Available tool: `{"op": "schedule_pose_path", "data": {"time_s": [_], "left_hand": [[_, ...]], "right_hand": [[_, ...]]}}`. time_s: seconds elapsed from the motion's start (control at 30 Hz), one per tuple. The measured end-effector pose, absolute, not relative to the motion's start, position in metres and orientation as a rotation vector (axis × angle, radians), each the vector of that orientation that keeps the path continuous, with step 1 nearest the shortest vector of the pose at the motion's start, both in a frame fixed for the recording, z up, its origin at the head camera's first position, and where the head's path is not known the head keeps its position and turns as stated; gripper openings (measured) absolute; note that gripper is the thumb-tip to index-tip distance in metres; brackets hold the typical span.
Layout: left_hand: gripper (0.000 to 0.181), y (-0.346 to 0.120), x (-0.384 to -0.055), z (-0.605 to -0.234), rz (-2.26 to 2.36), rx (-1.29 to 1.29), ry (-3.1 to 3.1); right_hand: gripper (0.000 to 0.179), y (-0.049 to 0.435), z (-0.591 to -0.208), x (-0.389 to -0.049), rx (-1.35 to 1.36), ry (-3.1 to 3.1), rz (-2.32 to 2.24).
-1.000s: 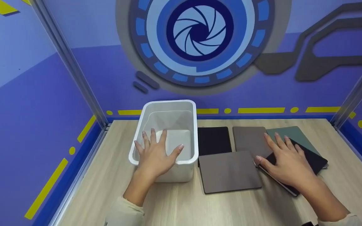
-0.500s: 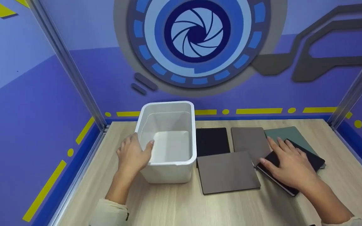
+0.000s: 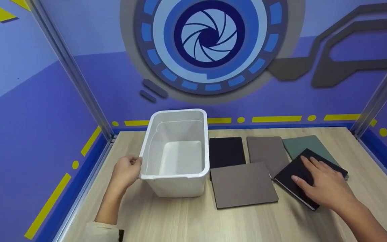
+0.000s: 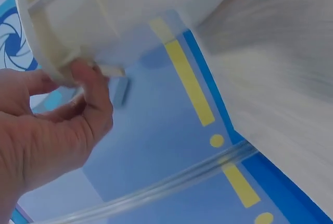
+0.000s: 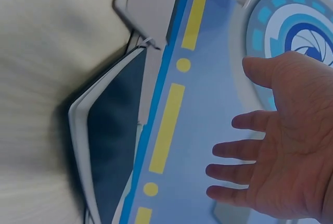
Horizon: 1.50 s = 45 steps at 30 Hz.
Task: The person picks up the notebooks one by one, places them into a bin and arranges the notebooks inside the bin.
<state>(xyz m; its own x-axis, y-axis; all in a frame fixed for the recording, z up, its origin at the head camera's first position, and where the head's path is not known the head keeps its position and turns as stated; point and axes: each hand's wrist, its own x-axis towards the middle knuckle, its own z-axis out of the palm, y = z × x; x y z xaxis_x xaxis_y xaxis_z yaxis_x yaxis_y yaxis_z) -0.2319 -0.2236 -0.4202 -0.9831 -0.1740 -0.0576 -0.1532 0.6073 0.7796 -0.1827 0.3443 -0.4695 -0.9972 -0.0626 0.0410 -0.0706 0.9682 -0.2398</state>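
Observation:
A white plastic bin (image 3: 180, 187) stands on the table with nothing inside it. My left hand (image 3: 125, 171) pinches its rim at the near left corner; in the left wrist view, curled fingers and thumb of the left hand (image 4: 57, 130) meet on the bin's lip (image 4: 65, 73). Over a black notebook (image 3: 289, 174), my right hand (image 3: 329, 185) is spread with fingers straight. The right wrist view has a gap between the right hand (image 5: 291, 151) and the black notebook (image 5: 114, 125). That notebook lies at an angle, overlapping a green notebook (image 3: 304, 144).
Between bin and black notebook lie a brown notebook (image 3: 244, 185) in front, another black notebook (image 3: 227, 151) partly under it, and a second brown notebook (image 3: 267, 151). A patterned blue wall (image 3: 113, 90) closes off the back of the wooden table (image 3: 180, 222), with metal posts at its corners.
My left hand has gone from above the bin to its left side and taken hold of the rim. My right hand has shifted slightly right over the black notebook.

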Motion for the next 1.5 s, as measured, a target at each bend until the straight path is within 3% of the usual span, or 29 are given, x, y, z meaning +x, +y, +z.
{"op": "schedule_pose_path", "data": {"time_s": [0.3,0.67,1.5], "left_hand": [[0.032,-0.24,-0.22,-0.43,-1.729,0.3,-2.705],[0.031,-0.235,-0.22,-0.436,-1.855,0.348,-2.582],[0.035,-0.242,-0.22,-0.441,-1.906,0.405,-2.571]], "right_hand": [[0.093,0.361,-0.476,-0.176,0.089,-3.077,0.398],[0.092,0.384,-0.485,-0.168,0.007,-3.073,0.406],[0.109,0.445,-0.532,-0.178,-0.726,-3.041,1.008]]}}
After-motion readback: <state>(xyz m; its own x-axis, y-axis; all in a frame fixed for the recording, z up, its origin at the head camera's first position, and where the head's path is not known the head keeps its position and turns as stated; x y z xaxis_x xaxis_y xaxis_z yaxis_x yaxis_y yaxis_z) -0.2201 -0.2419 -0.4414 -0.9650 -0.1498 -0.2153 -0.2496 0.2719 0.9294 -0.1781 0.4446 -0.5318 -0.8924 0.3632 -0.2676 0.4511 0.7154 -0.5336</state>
